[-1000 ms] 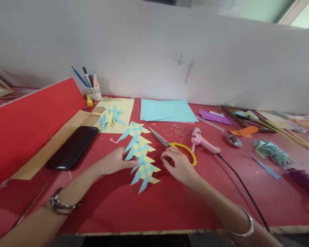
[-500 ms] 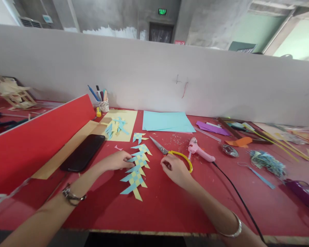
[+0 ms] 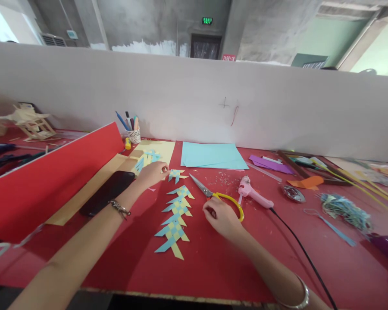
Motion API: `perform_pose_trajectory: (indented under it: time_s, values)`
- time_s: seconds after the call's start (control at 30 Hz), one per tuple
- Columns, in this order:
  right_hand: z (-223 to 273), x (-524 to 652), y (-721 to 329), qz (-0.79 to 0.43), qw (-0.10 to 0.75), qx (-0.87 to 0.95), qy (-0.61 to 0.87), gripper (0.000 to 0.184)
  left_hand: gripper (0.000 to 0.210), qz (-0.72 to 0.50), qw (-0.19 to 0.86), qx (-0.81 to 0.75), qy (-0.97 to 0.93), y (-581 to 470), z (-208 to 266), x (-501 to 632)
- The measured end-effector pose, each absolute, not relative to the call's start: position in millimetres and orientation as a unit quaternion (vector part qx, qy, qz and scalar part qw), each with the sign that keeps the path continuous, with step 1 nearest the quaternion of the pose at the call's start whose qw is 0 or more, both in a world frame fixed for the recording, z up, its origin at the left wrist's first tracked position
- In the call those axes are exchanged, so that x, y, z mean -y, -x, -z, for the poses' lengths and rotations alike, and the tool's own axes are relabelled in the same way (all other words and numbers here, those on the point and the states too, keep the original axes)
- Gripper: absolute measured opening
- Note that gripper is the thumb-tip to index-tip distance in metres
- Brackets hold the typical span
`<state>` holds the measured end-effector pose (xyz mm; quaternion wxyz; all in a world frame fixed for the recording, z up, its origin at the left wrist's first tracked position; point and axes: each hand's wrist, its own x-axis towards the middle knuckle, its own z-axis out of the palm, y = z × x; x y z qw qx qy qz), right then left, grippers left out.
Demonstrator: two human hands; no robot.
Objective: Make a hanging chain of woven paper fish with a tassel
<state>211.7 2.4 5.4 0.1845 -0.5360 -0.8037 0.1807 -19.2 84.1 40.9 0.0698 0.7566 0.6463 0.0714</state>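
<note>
My left hand (image 3: pixel 154 173) reaches forward, thumb and fingers pinched together at the left edge of a small woven paper fish (image 3: pixel 176 175) in pale blue and yellow. Nearer to me lies a column of overlapping woven paper fish (image 3: pixel 176 219) of the same colours, their pointed strips fanning out on both sides. My right hand (image 3: pixel 222 217) rests on the table with its fingers curled in, and nothing shows in them. Beside it are scissors with yellow handles (image 3: pixel 228 199), blades pointing away to the left.
Right of the scissors lies a pink glue gun (image 3: pixel 255 193) with a black cord. Light-blue paper sheets (image 3: pixel 213 155) lie at the back. A black phone (image 3: pixel 106 193) and a slanted red board (image 3: pixel 58 172) are on the left. Behind stands a white partition (image 3: pixel 181 94).
My left hand has moved forward from the column's left side to the small fish beyond it. My right hand stays beside the scissors. The view has shifted slightly.
</note>
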Motion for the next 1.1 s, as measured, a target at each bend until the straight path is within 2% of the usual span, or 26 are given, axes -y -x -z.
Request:
perform_pose_trajectory:
  time_s: [0.17,0.4,0.63,1.1]
  values:
    - [-5.7,-2.2,-211.8,-0.178,0.181,0.808,0.532,0.013,0.035,-0.094,0.035,-0.6,-0.794,13.1,-13.5,-98.4]
    - [-7.7,-0.8,-211.3,-0.171,0.146,0.814,0.536,0.014,0.039,-0.108,-0.01,-0.539,-0.835,-10.6,-13.9,-114.8]
    - [-7.6,-0.4,-210.4,-0.163,0.108,0.818,0.542,0.013,0.035,-0.095,-0.031,-0.509,-0.855,-40.2,-5.5,-124.2]
    - [-3.9,-3.5,-212.9,-0.154,0.137,0.829,0.52,0.014,0.018,-0.094,-0.079,-0.506,-0.854,-25.8,-30.5,-128.0]
